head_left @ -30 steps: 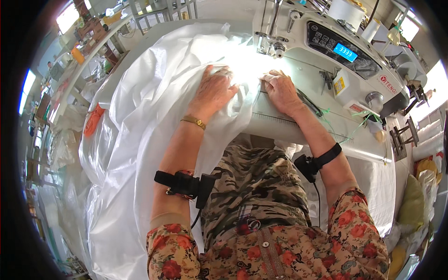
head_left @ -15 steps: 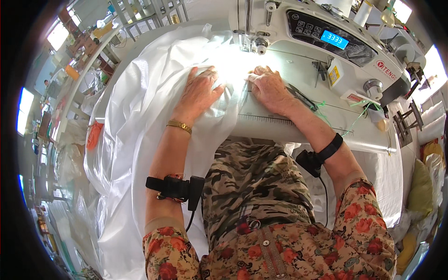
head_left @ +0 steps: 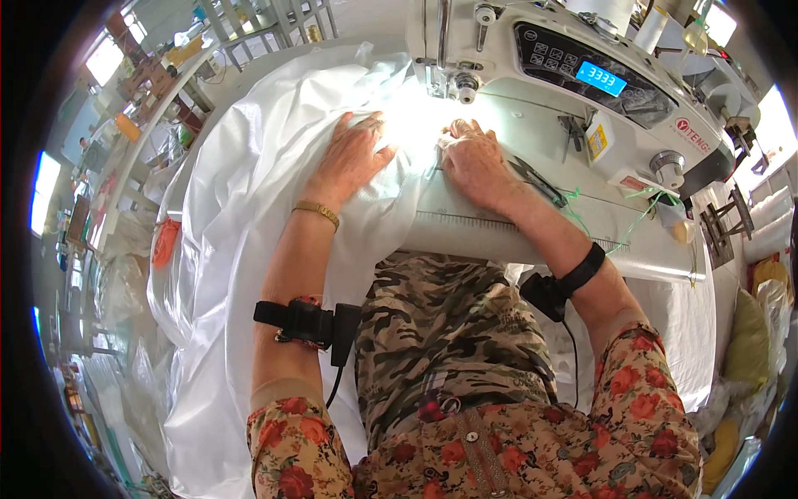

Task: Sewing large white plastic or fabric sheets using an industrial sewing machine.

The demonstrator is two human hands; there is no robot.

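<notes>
A big sheet of shiny white fabric (head_left: 241,158) lies over the left of the sewing table and hangs down beside my lap in folds. My left hand (head_left: 349,158) rests flat on it, thumb and fingers apart, left of the needle area. Close to the fabric's right edge is my right hand (head_left: 475,162), its fingers bent and pressed together on that edge. Both hands are just in front of the white sewing machine (head_left: 499,62). Strong lamp glare hides the needle, the presser foot and the fingertips' exact contact.
Dark thread snips (head_left: 539,179) lie right of my right hand, beside green thread (head_left: 572,200). A ruler scale (head_left: 474,221) runs along the table's front. Thread cones (head_left: 650,32) stand behind the machine. Cluttered shelving (head_left: 137,158) is at far left.
Both hands stay in nearly the same place by the needle area. My left forearm has shifted slightly left, and the view has moved a little. The fabric's folds differ slightly.
</notes>
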